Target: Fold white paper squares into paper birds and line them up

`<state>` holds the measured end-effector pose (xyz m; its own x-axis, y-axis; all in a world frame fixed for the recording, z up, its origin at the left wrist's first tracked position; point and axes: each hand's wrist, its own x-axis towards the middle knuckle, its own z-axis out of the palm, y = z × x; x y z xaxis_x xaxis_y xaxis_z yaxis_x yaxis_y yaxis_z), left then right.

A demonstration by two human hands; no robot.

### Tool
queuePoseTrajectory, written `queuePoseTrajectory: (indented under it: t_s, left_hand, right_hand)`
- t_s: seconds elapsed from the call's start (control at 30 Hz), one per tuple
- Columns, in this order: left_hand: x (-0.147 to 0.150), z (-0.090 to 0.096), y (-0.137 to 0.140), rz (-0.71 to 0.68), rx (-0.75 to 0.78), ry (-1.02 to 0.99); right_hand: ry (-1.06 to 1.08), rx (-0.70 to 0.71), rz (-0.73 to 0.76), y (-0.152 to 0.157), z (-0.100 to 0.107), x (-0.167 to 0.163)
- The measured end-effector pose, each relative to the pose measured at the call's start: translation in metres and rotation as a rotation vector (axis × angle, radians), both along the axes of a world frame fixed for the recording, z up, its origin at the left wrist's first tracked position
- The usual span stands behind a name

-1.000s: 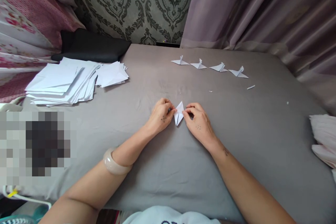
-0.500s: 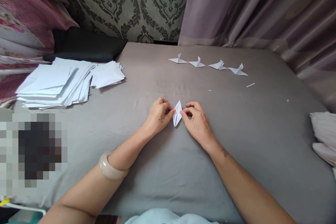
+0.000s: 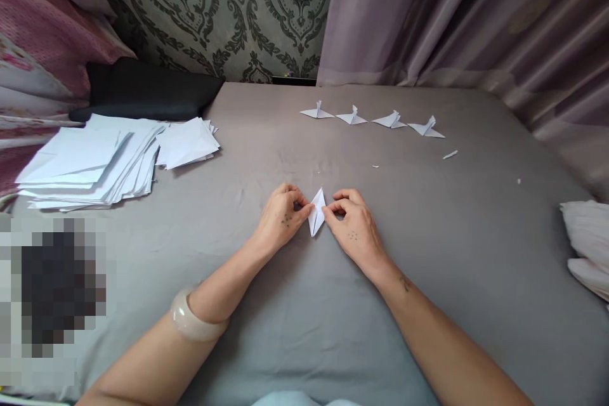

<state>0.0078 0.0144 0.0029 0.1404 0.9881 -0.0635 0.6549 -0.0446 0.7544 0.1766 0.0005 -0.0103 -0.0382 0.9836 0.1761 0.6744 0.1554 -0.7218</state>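
Observation:
A small folded piece of white paper (image 3: pixel 316 219), diamond-shaped with a slit down its lower half, lies between my two hands over the grey cloth. My left hand (image 3: pixel 286 216) pinches its left corner between thumb and bent fingers. On the opposite side my right hand (image 3: pixel 354 228) grips the right corner in the same way. The tips of the fingers behind the thumbs are partly hidden. Farther back, several folded paper cranes (image 3: pixel 391 120) stand in a slanting row.
At the left lie a large stack of white paper sheets (image 3: pixel 76 158) and a smaller pile of paper (image 3: pixel 185 143), with a black cushion-like thing (image 3: pixel 147 89) behind them. Paper scraps (image 3: pixel 450 155) dot the grey cloth (image 3: pixel 476 235). Pale bunched fabric (image 3: pixel 587 235) sits at the right edge.
The whole view has shifted slightly, so most things appear a little lower and farther left. Both hands keep their pinch on the folded paper, whose shape looks nearly the same.

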Motion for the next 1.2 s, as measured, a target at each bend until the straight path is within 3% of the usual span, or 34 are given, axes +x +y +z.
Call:
queuePoseTrajectory:
  t_s: [0.2,0.33,0.43,0.63,0.77,0.9,1.1,1.2]
  left_hand:
    - [-0.001,-0.009,-0.004,-0.073,0.187,0.067]
    - [0.001,-0.010,-0.007,-0.244,0.353,0.194]
    - [0.002,-0.005,-0.011,-0.377,0.416,0.332]
    - [0.010,0.004,-0.028,-0.446,0.399,0.689]
    - [0.019,0.006,-0.037,-0.443,0.388,0.808]
    - [0.022,0.007,-0.040,-0.444,0.342,0.833]
    - [0.020,0.011,-0.040,-0.466,0.253,0.760]
    - [0.019,0.012,-0.042,-0.481,0.248,0.740]
  right_hand:
    - [0.032,0.016,0.000,0.001,-0.001,0.002]
    - [0.008,0.028,0.104,-0.002,0.001,0.002]
    - [-0.125,0.080,0.187,-0.006,0.004,0.001]
    - [-0.342,0.144,0.297,-0.017,0.011,0.001]
    - [-0.405,0.150,0.322,-0.019,0.014,0.003]
    - [-0.368,0.130,0.262,-0.012,0.012,0.002]
    - [-0.475,0.117,0.274,-0.006,0.008,0.001]
    - [-0.396,0.097,0.276,-0.004,0.007,0.004]
